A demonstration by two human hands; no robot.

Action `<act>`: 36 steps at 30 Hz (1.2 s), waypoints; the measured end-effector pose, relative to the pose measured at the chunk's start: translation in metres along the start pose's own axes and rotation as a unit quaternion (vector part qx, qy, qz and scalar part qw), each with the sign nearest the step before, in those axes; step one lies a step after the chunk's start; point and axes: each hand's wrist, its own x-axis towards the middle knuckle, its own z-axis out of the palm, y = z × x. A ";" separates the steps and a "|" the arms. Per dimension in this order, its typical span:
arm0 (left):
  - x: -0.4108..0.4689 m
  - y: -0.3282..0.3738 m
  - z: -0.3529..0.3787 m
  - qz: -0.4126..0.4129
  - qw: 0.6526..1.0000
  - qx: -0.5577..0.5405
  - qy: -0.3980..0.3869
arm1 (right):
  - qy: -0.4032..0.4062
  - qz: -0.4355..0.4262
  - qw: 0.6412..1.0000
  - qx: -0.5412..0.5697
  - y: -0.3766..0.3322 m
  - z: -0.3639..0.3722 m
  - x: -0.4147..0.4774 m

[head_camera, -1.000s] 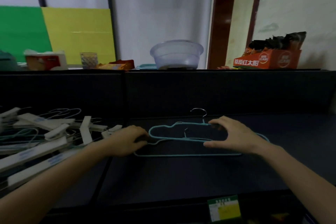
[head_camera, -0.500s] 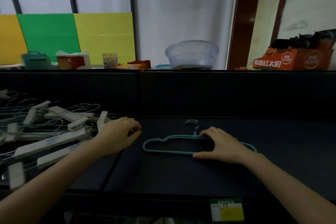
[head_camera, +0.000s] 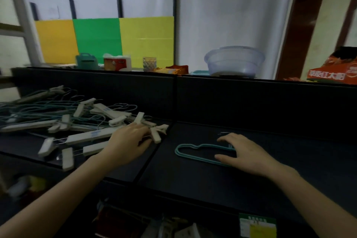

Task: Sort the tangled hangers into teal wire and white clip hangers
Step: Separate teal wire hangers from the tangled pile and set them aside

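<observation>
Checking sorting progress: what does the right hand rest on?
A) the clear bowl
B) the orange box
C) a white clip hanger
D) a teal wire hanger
D: the right hand rests on a teal wire hanger, apart from the tangled pile by the left hand.

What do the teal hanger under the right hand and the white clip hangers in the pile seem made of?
Teal hanger: probably metal wire with matte teal coating; thin rod, bare silvery hook. White clip hangers: likely matte plastic bars and clips on thin metal wire; blur leaves this open.
</observation>
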 end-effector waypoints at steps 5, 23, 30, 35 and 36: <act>-0.046 -0.041 -0.024 -0.061 0.998 0.008 0.013 | 0.015 -0.087 0.996 0.001 -0.057 0.000 0.022; -0.167 -0.240 -0.089 -0.157 0.985 0.056 0.044 | 0.026 -0.168 0.985 0.001 -0.276 0.050 0.132; -0.180 -0.308 -0.092 -0.145 0.986 0.049 0.060 | 0.010 -0.165 0.986 0.000 -0.341 0.071 0.177; -0.174 -0.351 -0.084 -0.142 0.988 0.034 0.057 | 0.006 -0.169 0.985 -0.015 -0.372 0.076 0.211; -0.171 -0.360 -0.081 -0.141 0.988 0.030 0.056 | 0.005 -0.171 0.985 -0.015 -0.376 0.077 0.218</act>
